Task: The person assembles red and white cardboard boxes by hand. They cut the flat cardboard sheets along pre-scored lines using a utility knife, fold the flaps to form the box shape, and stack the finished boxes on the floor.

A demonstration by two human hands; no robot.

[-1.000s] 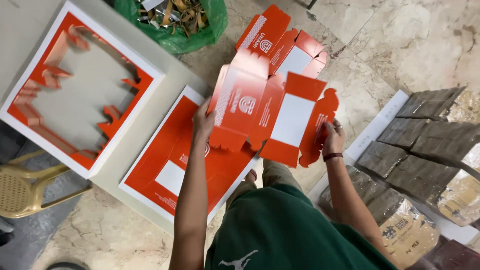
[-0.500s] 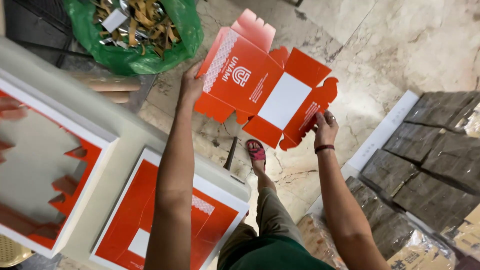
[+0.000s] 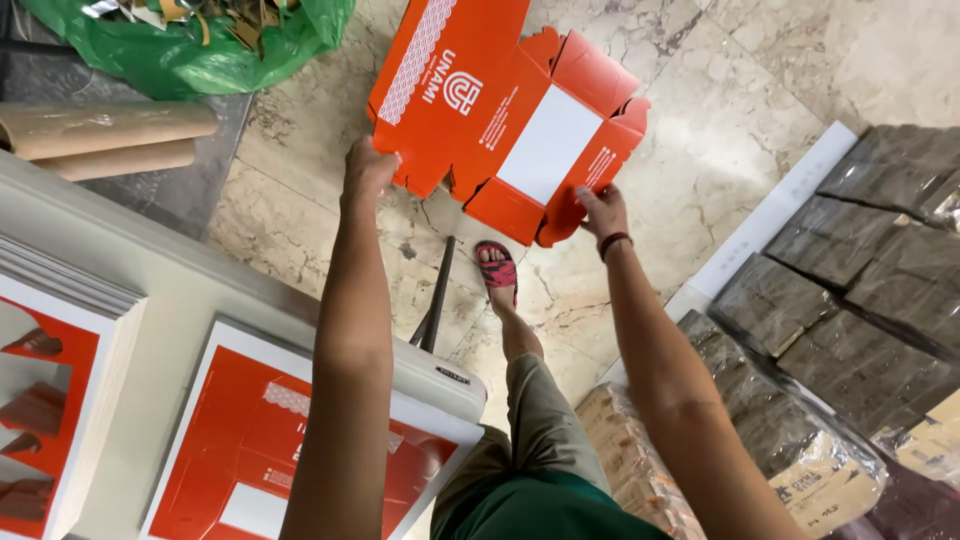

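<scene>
Sheets: printed orange sheet (image 3: 290,450) lies on the white table (image 3: 180,300), nearest the camera.
Hands: left hand (image 3: 370,170) grips the die-cut orange carton blank (image 3: 500,110) at its near-left edge; right hand (image 3: 600,210) pinches a lower flap.
Change: blank, a second ago over the table edge, now hangs out above the marble floor (image 3: 700,180), clear of the sheets.
Containers: green bag (image 3: 180,50), far left, holds cardboard offcuts (image 3: 240,20); wrapped bundles (image 3: 840,330) stack at right.

Orange box blank (image 3: 500,115) carried off the table, now over the marble floor (image 3: 700,190), arms stretched further.
</scene>
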